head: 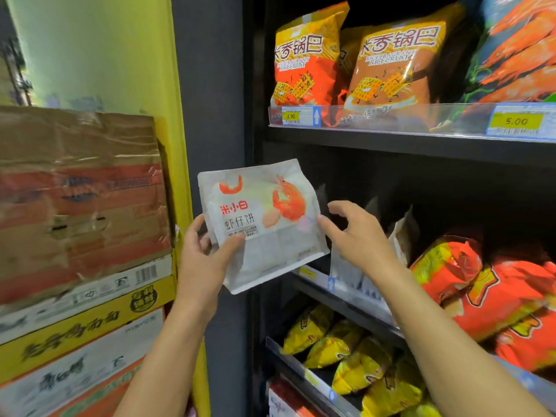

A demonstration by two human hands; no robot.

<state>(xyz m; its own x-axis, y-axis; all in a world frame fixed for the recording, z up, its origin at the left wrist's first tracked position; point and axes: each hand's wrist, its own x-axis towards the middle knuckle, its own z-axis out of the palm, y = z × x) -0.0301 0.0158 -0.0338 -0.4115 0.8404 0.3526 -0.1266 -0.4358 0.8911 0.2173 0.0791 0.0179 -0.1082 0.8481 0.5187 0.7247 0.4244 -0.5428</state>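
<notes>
A white snack bag (pixel 264 245) printed with an orange shrimp hangs in front of the dark shelf unit, tilted a little to the left. My left hand (pixel 201 260) grips its lower left side, thumb across the front and fingers behind. My right hand (pixel 355 236) hovers at the bag's right edge with fingers spread and lightly curved; its thumb tip is at the edge, and I cannot tell if it touches. Behind that hand, more white bags (pixel 400 236) of the same kind stand on the middle shelf (pixel 346 293).
Orange rice-crust bags (pixel 307 64) fill the upper shelf above price tags (pixel 291 115). Red-orange bags (pixel 493 293) sit right on the middle shelf, yellow bags (pixel 340 347) below. Stacked cardboard boxes (pixel 81 206) stand at left against a yellow wall (pixel 177 115).
</notes>
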